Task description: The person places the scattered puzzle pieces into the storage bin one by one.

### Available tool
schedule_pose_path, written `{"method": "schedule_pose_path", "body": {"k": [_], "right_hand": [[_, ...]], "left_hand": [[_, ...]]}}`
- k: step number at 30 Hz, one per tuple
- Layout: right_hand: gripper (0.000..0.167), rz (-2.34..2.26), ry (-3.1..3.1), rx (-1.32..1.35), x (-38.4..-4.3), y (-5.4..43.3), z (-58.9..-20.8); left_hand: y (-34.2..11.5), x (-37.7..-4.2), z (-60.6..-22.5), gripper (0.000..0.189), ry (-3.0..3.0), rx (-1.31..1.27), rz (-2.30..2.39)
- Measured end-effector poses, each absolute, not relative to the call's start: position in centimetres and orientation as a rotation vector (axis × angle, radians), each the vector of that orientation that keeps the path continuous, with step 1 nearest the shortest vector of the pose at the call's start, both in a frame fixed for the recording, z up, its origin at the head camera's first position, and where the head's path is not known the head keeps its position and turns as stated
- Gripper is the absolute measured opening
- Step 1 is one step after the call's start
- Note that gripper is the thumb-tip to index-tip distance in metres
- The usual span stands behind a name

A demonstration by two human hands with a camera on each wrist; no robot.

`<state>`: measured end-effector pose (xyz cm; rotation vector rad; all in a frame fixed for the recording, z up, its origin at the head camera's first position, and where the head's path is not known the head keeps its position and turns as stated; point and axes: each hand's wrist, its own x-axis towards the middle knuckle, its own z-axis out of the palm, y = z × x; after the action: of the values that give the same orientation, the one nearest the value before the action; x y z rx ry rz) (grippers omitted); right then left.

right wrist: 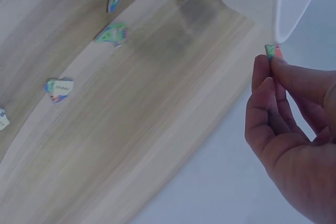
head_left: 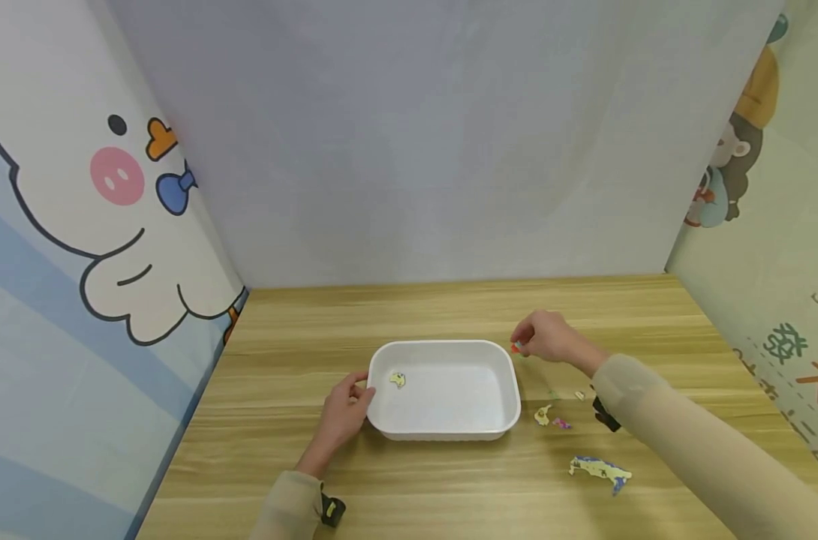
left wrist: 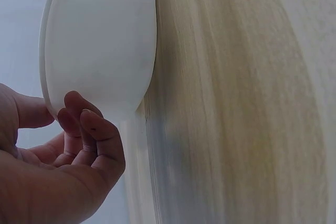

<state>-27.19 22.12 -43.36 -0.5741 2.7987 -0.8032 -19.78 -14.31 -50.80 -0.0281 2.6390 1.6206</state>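
Observation:
A white plastic tray (head_left: 443, 433) stands on the wooden table, with one small yellowish cutout piece (head_left: 398, 379) lying inside at its left. My left hand (head_left: 344, 409) grips the tray's left rim, thumb at the edge and fingers curled outside, as the left wrist view shows. Just beyond the tray's right back corner, my right hand (head_left: 547, 336) pinches a small red and green piece (right wrist: 271, 51) between thumb and index finger. Most of that piece is hidden by the fingertips. In the right wrist view it appears close to the tray's rim (right wrist: 278, 19).
Right of the tray lie several flat irregular pieces: a yellow one (head_left: 542, 415), a pink-purple one (head_left: 562, 424), a pale one (head_left: 580, 395) and a faint green one (head_left: 554, 394). A longer yellow and blue piece (head_left: 599, 469) lies nearer the front. A grey curtain (head_left: 436, 150) hangs behind the table.

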Motion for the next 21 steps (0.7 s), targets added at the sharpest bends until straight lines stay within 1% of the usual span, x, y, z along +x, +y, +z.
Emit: {"method": "schedule_pose_path", "body": {"k": [12,21], "right_hand": [[0.017,-0.848,2.744,-0.615,-27.5,19.4,-42.7],[0.015,-0.799,2.714,-0.662,-27.2,16.0,-42.5]], "left_hand": [[-14.4,-19.8,-50.9,0.034,2.636,-0.034,1.613],[-14.4,-19.7,-50.7,0.033,2.645,-0.004,1.62]]}}
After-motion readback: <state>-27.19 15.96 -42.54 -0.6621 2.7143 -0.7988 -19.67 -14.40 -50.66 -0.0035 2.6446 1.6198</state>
